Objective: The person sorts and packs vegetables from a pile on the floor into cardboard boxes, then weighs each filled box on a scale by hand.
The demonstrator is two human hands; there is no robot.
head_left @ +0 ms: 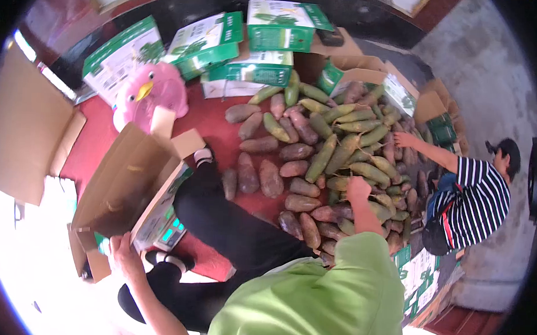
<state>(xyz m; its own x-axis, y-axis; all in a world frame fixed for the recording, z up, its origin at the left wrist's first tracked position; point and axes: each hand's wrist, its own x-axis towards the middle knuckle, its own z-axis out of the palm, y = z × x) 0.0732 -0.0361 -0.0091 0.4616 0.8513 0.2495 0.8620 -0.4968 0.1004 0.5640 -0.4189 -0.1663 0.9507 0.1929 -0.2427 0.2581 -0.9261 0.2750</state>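
My left hand (125, 258) is at the near edge of an open cardboard box (121, 188), its fingers closed over the rim. The box leans on its side beside my leg, and shadow hides part of its inside. My right hand (358, 190) reaches into a heap of long vegetables, with its fingers curled down onto a green radish (338, 184). My hand partly covers what it grips. Around it lie several green radishes (324, 155) with tapered tails and several brownish-purple roots (271, 178), spread over a red cloth (208, 111).
A digital scale (171, 232) with a lit display stands beside the box. Green-and-white cartons (205, 42) line the back, near a pink duck-shaped thing (152, 93). At right, a person in a striped shirt (474, 200) reaches into the heap. Open cartons (441, 115) stand near that person.
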